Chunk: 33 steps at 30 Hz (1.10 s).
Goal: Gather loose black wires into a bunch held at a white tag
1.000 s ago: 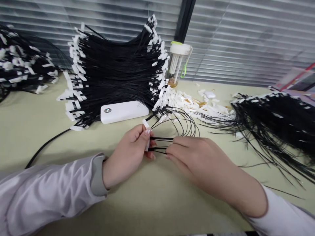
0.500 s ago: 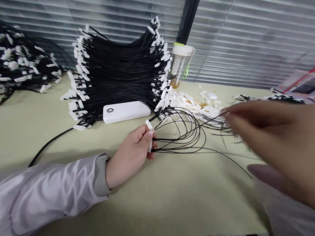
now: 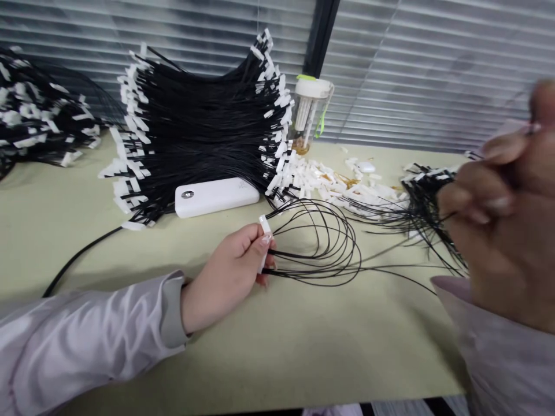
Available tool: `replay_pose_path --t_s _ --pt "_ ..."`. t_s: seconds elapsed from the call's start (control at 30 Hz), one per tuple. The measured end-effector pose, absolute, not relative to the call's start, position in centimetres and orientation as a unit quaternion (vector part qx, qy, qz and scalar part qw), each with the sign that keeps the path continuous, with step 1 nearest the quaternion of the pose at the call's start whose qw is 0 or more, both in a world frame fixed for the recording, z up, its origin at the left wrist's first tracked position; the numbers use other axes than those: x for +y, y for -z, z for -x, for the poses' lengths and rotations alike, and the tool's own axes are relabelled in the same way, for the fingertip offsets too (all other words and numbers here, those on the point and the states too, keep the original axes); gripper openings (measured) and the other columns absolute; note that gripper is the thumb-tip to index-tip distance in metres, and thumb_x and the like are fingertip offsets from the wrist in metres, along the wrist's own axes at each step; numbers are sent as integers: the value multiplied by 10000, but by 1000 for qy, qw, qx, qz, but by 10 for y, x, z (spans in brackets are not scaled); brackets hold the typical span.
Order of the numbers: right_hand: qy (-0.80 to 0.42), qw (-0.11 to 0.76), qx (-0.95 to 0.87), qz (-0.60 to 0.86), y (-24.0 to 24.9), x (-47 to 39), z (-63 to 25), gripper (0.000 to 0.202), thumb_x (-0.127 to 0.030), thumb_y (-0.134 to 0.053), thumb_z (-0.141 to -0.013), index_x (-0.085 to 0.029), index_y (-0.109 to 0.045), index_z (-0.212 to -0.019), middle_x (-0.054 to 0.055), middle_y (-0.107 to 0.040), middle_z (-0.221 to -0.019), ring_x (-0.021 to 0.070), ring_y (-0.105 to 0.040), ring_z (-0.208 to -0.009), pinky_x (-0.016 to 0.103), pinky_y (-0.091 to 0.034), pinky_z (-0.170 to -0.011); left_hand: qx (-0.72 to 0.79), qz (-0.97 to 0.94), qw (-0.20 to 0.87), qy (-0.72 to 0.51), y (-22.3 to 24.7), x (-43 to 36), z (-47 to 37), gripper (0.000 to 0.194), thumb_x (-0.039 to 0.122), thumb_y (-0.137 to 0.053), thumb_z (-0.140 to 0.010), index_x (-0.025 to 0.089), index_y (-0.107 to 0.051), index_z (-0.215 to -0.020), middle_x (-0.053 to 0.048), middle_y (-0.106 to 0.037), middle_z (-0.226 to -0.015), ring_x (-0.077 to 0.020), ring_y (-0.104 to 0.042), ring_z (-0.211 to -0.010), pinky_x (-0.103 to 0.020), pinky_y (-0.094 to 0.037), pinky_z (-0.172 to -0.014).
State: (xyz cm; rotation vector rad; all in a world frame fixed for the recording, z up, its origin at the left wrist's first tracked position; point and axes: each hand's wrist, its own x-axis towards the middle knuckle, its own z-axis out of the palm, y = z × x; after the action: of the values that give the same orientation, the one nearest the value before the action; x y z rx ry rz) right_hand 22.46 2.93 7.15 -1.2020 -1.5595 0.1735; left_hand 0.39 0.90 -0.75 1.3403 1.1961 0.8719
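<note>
My left hand (image 3: 229,274) pinches a white connector (image 3: 263,222) at the middle of the table. From that connector, thin black wires (image 3: 353,254) loop out to the right, with loose ends trailing further right. My right hand (image 3: 503,214) is raised at the right edge, blurred, its fingers curled closed. A thin black wire seems to run into the fingers, but what they hold is mostly hidden. A heap of white connectors (image 3: 321,179) lies behind the loops, and more black wires (image 3: 427,196) with white ends lie near my right hand.
A large stack of black cables (image 3: 203,121) with white ends stands at the back, a white power bank (image 3: 217,197) before it. Another cable pile (image 3: 34,115) lies far left. A lidded bottle (image 3: 310,112) stands by the window blinds. A black cord (image 3: 82,251) crosses the left side.
My right hand has moved right and up, its fingers now curled, uncovering the wires on the right. My left hand stays on the connector. The view has shifted slightly.
</note>
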Motion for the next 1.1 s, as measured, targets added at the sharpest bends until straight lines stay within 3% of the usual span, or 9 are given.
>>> replay_pose_path --t_s 0.03,0.1,0.23,0.6,1.1 --pt "-110 545 -657 509 -70 26 -220 303 -297 -317 -866 -337 -362 -1162 11 -502 -768 82 -413 -483 228 -338 -419 502 -564 543 -367 7 9 -4 201 331 -356 -834 180 -462 -754 34 -467 -605 -68 -452 -520 -149 -419 -431" --pt "-176 514 -682 490 -63 20 -207 251 -234 -477 -797 -290 -487 -1042 -15 -505 -645 89 -450 -511 223 -343 -451 500 -562 548 -366 7 10 -4 199 334 -357 -834 182 -456 -751 34 -462 -608 -70 -452 -523 -150 -418 -426" --pt "-77 339 -811 470 -45 14 -182 40 -199 -549 -741 -195 -581 -718 -12 -551 -666 87 -483 -591 226 -358 -545 497 -560 556 -362 7 10 -5 192 329 -360 -833 185 -448 -741 36 -450 -637 -64 -446 -515 -149 -415 -417" --pt "-65 252 -849 461 -30 21 -171 145 -187 -430 -804 -162 -519 -692 -5 -524 -691 79 -457 -635 212 -343 -598 489 -555 568 -360 3 6 -6 184 317 -369 -826 177 -455 -743 23 -449 -675 -78 -457 -575 -133 -411 -408" --pt "-92 217 -854 464 -32 18 -171 150 -190 -418 -801 -171 -516 -690 -19 -526 -683 83 -444 -641 221 -320 -597 485 -575 555 -355 5 5 -4 192 338 -367 -825 182 -448 -748 19 -457 -689 -87 -460 -575 -161 -415 -423"
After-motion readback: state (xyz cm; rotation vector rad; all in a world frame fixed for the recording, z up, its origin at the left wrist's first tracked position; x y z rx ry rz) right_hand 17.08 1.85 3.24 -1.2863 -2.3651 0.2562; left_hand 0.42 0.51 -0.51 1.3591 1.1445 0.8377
